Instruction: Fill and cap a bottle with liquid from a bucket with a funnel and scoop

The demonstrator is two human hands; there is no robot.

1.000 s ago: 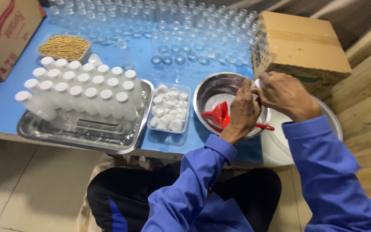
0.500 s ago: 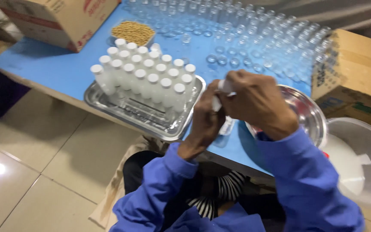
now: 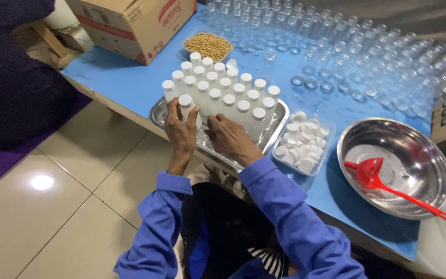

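A metal tray (image 3: 280, 114) on the blue table (image 3: 130, 88) holds several small white-capped bottles standing in rows (image 3: 223, 90). My left hand (image 3: 180, 132) grips one white-capped bottle (image 3: 186, 107) upright at the tray's near left corner. My right hand (image 3: 229, 138) rests beside it on the tray's near edge, fingers curled by the front row of bottles, with nothing seen in it. Both arms wear blue sleeves.
A clear tub of white caps (image 3: 301, 144) sits right of the tray. Further right, a steel bowl (image 3: 396, 199) holds a red funnel scoop (image 3: 378, 178). Many empty clear bottles (image 3: 352, 57) cover the table's far side. A dish of yellow grains (image 3: 208, 45) and cardboard boxes (image 3: 135, 23) stand behind.
Both hands left the steel bowl and moved left to the tray. The left hand now sets a capped bottle in the front row.
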